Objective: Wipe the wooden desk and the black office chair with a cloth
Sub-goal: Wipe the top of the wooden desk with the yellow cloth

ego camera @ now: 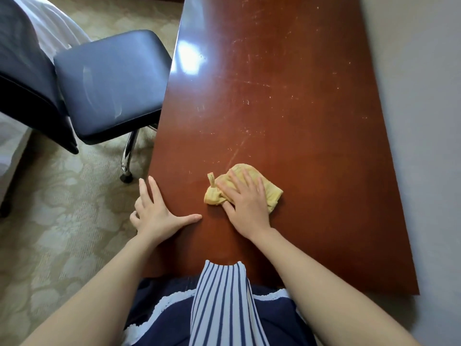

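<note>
Right hand (245, 203) presses yellow cloth (270, 196) onto desk (287, 96).

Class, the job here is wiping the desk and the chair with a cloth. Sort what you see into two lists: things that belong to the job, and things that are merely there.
Belongs to the job:
yellow cloth under the right hand
wooden desk
black office chair
left hand, resting flat at the desk edge

Merely there:
patterned carpet
white bedding
grey wall

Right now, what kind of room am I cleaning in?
Probably a hotel room or a bedroom: a wooden desk against the wall, a black office chair on patterned carpet, and white bedding behind the chair.
</note>
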Available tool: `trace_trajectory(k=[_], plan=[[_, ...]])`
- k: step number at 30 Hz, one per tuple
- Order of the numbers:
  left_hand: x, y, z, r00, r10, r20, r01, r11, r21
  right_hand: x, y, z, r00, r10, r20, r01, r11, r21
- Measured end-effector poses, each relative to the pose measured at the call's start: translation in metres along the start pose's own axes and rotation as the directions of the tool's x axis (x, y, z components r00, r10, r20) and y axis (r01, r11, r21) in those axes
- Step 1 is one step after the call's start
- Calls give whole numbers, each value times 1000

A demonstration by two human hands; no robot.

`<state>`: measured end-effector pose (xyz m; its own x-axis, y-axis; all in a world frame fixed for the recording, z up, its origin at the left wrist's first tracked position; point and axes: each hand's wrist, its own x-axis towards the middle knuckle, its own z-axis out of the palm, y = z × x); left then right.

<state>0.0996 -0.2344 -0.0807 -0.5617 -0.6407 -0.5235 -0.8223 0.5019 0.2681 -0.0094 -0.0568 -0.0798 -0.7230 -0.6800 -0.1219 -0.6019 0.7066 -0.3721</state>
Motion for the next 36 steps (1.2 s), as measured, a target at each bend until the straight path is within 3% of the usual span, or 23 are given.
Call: trace_trajectory(k=[4, 8, 14, 20, 28, 31, 36], plan=[[1, 1, -2, 1000, -6, 22, 5, 1000, 21, -31, 1, 4, 972, -234, 25, 235, 972, -6], [5, 1, -5, 996, -18, 82, 15, 999, 41, -57, 32, -5, 953, -303, 25, 304, 950, -73], [8, -2, -12, 983, -2, 185, -9, 998, 62, -57, 81, -28, 997, -79, -4, 79, 996, -48], [7, 0, -15, 974, 8, 225, -24, 997, 70, -3, 110, -48, 988, 152, -24, -153, 988, -27], [7, 4, -16, 968, -5, 249, -23, 994, 108, 71, 62, -30, 932, 360, -36, -361, 932, -36], [7, 4, -16, 968, -9, 249, -19, 994, 111, 79, 24, -16, 963, 271, 15, -270, 962, -53], [8, 3, -16, 970, -11, 245, -13, 995, 96, 58, -18, 4, 993, -20, 116, 25, 999, -45]])
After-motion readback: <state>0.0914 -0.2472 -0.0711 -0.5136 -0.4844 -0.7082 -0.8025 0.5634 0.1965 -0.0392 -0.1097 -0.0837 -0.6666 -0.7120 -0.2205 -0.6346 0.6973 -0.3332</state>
